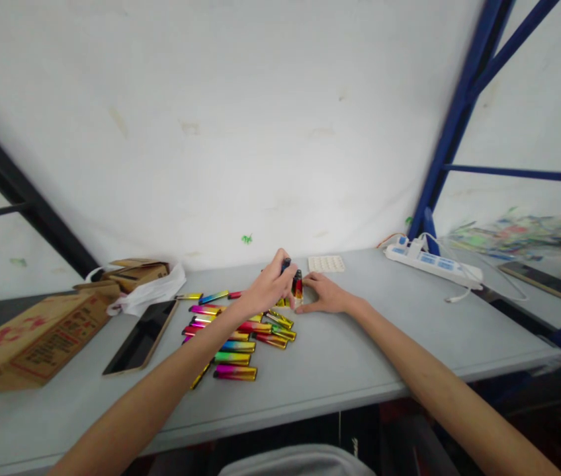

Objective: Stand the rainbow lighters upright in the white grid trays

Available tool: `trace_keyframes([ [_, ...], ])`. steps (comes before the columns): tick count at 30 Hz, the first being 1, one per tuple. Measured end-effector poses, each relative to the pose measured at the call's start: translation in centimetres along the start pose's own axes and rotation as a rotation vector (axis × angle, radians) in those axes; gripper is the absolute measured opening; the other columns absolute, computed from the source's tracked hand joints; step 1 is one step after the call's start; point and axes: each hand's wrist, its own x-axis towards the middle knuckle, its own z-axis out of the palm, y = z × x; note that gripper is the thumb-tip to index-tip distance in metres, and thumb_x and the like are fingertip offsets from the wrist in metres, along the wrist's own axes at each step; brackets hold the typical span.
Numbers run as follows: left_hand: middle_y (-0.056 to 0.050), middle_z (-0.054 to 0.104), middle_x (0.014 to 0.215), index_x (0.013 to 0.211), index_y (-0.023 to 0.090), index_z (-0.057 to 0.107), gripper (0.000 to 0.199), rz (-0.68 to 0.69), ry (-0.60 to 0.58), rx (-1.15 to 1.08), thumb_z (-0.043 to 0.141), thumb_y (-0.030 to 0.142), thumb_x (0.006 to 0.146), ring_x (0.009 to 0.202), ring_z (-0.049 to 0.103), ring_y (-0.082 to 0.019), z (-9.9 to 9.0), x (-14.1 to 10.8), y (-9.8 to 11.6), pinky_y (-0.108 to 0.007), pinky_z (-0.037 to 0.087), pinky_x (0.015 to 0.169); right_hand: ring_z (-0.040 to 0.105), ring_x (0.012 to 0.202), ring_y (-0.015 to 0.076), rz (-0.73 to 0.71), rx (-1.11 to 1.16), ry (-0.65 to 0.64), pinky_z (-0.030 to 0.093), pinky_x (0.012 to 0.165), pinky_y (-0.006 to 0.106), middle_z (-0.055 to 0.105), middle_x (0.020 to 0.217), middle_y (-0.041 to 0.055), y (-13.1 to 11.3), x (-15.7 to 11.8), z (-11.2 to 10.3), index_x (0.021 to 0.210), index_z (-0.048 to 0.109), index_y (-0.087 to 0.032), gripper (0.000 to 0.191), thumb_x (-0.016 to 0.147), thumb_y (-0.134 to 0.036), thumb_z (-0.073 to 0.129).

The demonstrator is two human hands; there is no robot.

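Note:
My left hand (273, 284) is closed on a lighter (286, 264), whose dark top shows above the fingers. Right beside it, lighters with shiny red and gold bodies (298, 284) stand upright in a tight group, partly hidden by the fingers. My right hand (325, 294) is at the right side of that group, thumb and fingers apart and curved toward it; whether they press on it is hard to see. Many loose lighters (235, 373) in metallic pink, yellow, green and blue lie on the grey table (340, 370), left of the group and partly behind my left forearm.
A white tray with small cells (326, 264) lies by the wall. On the right is a white power strip (434, 263) with cables. To the left are a dark phone-like slab (141, 337), a white plastic bag (154, 291) and a cardboard box (37, 337). A blue frame post (452, 125) rises right.

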Motion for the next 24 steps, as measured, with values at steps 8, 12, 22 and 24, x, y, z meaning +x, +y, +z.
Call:
trace_keyframes([
  [8,-0.006,0.067,0.093,0.087,0.02,0.065,0.023,0.28,0.11,0.414,0.07,0.043,0.089,0.087,0.062,-0.02,-0.6,1.8,-2.1,-0.033,0.049,0.082,0.06,0.108,0.032,0.003,0.015,0.03,0.049,0.098,0.048,0.064,0.117,0.0126,0.3,0.0,0.4,0.129,0.068,-0.021,0.073,0.073,-0.066,0.083],
  [12,-0.007,0.074,0.094,0.091,0.021,0.076,0.019,0.287,0.078,0.558,0.076,0.039,0.087,0.092,0.065,-0.024,-1.2,2.3,-3.7,-0.036,0.048,0.088,0.06,0.109,0.0321,0.017,0.018,0.024,0.049,0.099,0.048,0.064,0.118,0.0133,0.5,0.1,0.5,0.128,0.068,-0.02,0.075,0.072,-0.066,0.084],
  [22,-0.009,0.065,0.103,0.089,0.023,0.082,0.022,0.429,0.107,0.871,0.079,0.045,0.085,0.103,0.057,-0.027,-1.0,1.7,-5.7,-0.044,0.047,0.094,0.06,0.108,0.0313,-0.003,0.018,0.018,0.05,0.097,0.046,0.064,0.117,0.0125,-0.1,0.0,0.1,0.122,0.07,-0.019,0.068,0.075,-0.065,0.082],
  [24,-0.009,0.063,0.106,0.09,0.024,0.083,0.022,0.422,0.106,0.895,0.079,0.045,0.086,0.104,0.057,-0.027,-0.7,1.6,-5.7,-0.045,0.047,0.095,0.06,0.105,0.0306,-0.003,0.016,0.024,0.051,0.095,0.046,0.064,0.115,0.012,-0.1,0.0,0.1,0.122,0.07,-0.019,0.066,0.075,-0.065,0.082],
])
